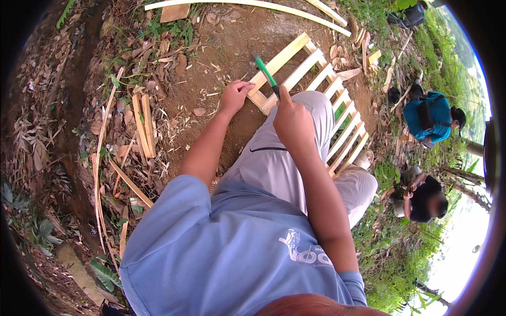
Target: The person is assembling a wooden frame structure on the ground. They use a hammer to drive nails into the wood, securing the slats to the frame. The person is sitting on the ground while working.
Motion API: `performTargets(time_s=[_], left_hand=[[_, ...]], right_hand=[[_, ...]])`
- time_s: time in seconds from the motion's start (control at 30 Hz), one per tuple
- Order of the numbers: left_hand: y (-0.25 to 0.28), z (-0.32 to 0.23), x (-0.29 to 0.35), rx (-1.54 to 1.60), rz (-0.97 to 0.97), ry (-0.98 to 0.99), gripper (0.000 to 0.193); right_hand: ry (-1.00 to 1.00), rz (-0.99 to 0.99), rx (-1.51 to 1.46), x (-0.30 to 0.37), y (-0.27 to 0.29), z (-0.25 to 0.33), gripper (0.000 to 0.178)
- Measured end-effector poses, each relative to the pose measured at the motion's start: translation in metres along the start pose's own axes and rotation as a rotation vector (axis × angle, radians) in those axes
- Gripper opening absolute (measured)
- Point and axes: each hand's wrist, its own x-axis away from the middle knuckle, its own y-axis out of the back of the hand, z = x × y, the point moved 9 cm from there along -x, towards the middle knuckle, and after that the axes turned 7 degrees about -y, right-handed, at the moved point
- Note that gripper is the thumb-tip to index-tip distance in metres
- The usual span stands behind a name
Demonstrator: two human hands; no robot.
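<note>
My right hand [292, 121] is wrapped round the dark grip of a hammer [266, 72] with a green handle. The hammer's head is smeared by motion, raised above the ground beyond a slatted wooden frame [303, 70]. That frame, pale slats fixed across narrower strips, lies in front of me and partly beneath my bent leg. At its near left corner my left hand [236, 98] has its fingertips pinched together against the end of the outermost slat. Whatever small thing those fingers may hold is too small to make out.
Long pale wood strips [253, 3] lie at the far side. More wood pieces [147, 126] rest among dry leaves on the left. To the right, a person in a teal top [429, 116] and another in a black shirt [426, 203] are on the grassy ground.
</note>
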Motion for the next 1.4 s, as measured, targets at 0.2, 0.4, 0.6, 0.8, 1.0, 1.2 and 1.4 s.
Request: performTargets(time_s=[0.2, 0.4, 0.6, 0.8, 1.0, 1.2, 1.4], left_hand=[[0.002, -0.01, -0.004, 0.112, -0.034, 0.017, 0.028], [-0.002, -0.004, -0.002, 0.078, -0.018, 0.04, 0.028], [0.003, -0.003, 0.004, 0.009, -0.081, -0.005, 0.058], [0.012, -0.005, 0.033, -0.343, 0.113, -0.033, 0.098], [0.006, -0.006, 0.036, -0.38, 0.034, 0.016, 0.088], [0.001, -0.013, 0.035, -0.466, -0.06, 0.038, 0.082], [-0.015, -0.001, 0.052, -0.362, -0.234, 0.151, 0.068]], right_hand=[[0.086, -0.101, -0.029, 0.001, 0.018, 0.013, 0.047], [0.036, -0.018, 0.041, -0.002, -0.016, -0.004, 0.053], [0.139, -0.16, 0.005, 0.005, -0.002, 0.012, 0.053], [0.117, -0.067, 0.097, 0.004, -0.015, 0.005, 0.054], [0.137, -0.152, 0.055, 0.014, 0.009, 0.017, 0.054], [0.035, -0.045, 0.034, 0.003, -0.018, -0.014, 0.053], [-0.067, -0.213, -0.239, 0.045, 0.052, -0.068, 0.046]])
